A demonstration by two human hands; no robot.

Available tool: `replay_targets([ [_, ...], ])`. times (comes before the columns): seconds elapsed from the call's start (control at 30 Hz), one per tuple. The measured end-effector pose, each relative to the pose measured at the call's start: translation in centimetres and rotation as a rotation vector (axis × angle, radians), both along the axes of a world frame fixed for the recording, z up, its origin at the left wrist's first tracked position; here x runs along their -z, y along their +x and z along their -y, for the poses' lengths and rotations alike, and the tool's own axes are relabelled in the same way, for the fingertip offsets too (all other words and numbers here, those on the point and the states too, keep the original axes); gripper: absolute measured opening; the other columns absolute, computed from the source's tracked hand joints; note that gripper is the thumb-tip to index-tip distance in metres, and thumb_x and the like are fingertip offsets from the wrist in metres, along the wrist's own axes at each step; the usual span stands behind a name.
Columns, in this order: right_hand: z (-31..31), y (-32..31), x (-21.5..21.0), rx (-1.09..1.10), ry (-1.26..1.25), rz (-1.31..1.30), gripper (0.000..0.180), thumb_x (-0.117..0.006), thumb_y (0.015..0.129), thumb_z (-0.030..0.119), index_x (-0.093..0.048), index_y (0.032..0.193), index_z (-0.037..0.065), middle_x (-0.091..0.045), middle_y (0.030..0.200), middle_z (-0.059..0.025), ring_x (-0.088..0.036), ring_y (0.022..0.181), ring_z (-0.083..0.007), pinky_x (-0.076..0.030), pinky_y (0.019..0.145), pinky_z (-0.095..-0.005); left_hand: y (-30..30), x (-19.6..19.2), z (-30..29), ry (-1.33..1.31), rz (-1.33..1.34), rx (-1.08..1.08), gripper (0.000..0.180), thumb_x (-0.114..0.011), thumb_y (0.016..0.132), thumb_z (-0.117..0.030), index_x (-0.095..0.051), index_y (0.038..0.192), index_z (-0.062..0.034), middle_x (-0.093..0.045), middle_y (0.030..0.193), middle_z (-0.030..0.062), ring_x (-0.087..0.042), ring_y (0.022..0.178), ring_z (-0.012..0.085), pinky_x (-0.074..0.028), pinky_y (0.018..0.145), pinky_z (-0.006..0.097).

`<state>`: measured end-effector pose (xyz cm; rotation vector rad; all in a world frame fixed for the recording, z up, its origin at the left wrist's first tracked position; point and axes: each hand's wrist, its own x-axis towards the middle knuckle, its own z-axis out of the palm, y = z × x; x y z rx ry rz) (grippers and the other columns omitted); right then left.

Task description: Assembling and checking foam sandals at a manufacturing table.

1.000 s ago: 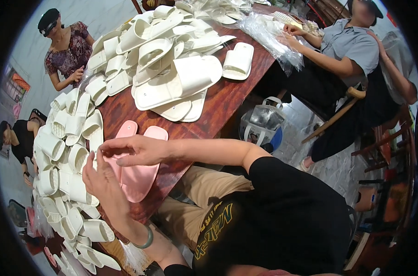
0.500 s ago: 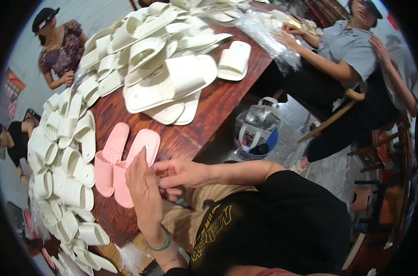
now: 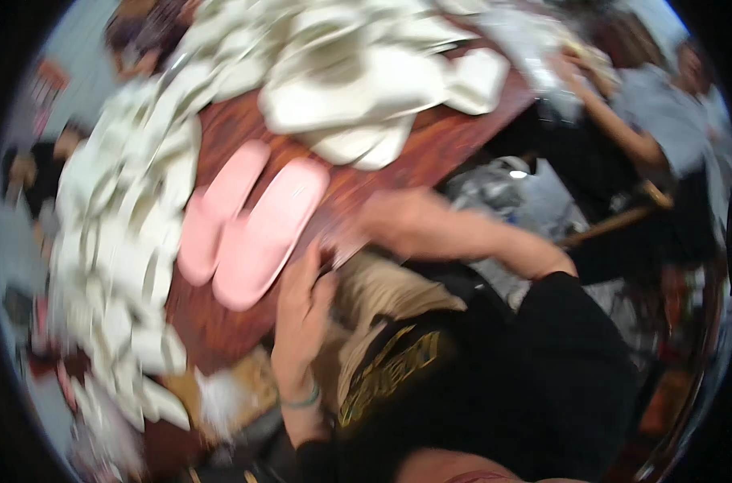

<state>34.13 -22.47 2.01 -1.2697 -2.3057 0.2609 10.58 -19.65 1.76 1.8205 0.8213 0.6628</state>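
A pair of pink slippers lies side by side on the dark red-brown table: the left slipper (image 3: 225, 209) and the right slipper (image 3: 273, 233), toes toward me. Just right of the near slipper is my left hand (image 3: 303, 302), a pale green bangle on its wrist. Its fingertips are drawn together around something too blurred to name. My right hand (image 3: 390, 224) is over the table's edge, smeared by motion, so its fingers cannot be made out. Between the two hands shows a pale, see-through smear, perhaps thin film. Neither hand is on the slippers.
White slippers (image 3: 116, 241) are heaped along the table's left side, with larger white ones (image 3: 358, 88) at the back. Clear plastic bags (image 3: 535, 56) lie at the far right corner, near a seated person (image 3: 663, 121). A bucket (image 3: 494, 189) stands below the table's right edge.
The view has shifted, so the table and slippers sit higher and further right. My hands, close together before, have moved apart, the right one going up and away from the left.
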Motion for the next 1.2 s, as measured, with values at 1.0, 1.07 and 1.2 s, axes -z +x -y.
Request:
replay_targets([
  [1.0, -15.3, -9.8, 3.4, -0.255, -0.204, -0.326, 0.018, -0.055, 0.083, 0.004, -0.06, 0.099, 0.0, -0.06, 0.086, -0.0098, -0.059, 0.08, -0.0176, -0.045, 0.071, -0.0275, -8.4, 2.9, -5.7, 0.531, -0.319, -0.498, 0.016, -0.066, 0.073, -0.01, -0.067, 0.087, -0.0033, -0.057, 0.092, 0.0087, -0.049, 0.088, 0.0254, -0.041, 0.077, 0.034],
  [1.07, -15.3, -9.9, 4.1, -0.237, -0.209, -0.382, 0.018, -0.056, 0.081, 0.006, -0.061, 0.098, 0.001, -0.06, 0.086, -0.0113, -0.059, 0.08, -0.0227, -0.046, 0.071, -0.0301, -8.2, 2.9, -5.6, 0.534, -0.246, -0.534, 0.012, -0.064, 0.074, -0.007, -0.067, 0.085, -0.0026, -0.058, 0.09, 0.0083, -0.051, 0.086, 0.0233, -0.042, 0.074, 0.032],
  [1.2, -14.9, -9.8, 4.0, -0.227, -0.268, -0.442, 0.02, -0.056, 0.082, 0.007, -0.061, 0.1, 0.001, -0.063, 0.088, -0.0113, -0.06, 0.082, -0.0204, -0.046, 0.072, -0.0287, -8.6, 2.9, -5.6, 0.54, -0.183, -0.576, 0.008, -0.066, 0.074, -0.008, -0.067, 0.081, -0.0031, -0.058, 0.087, 0.0072, -0.051, 0.085, 0.0246, -0.042, 0.074, 0.033],
])
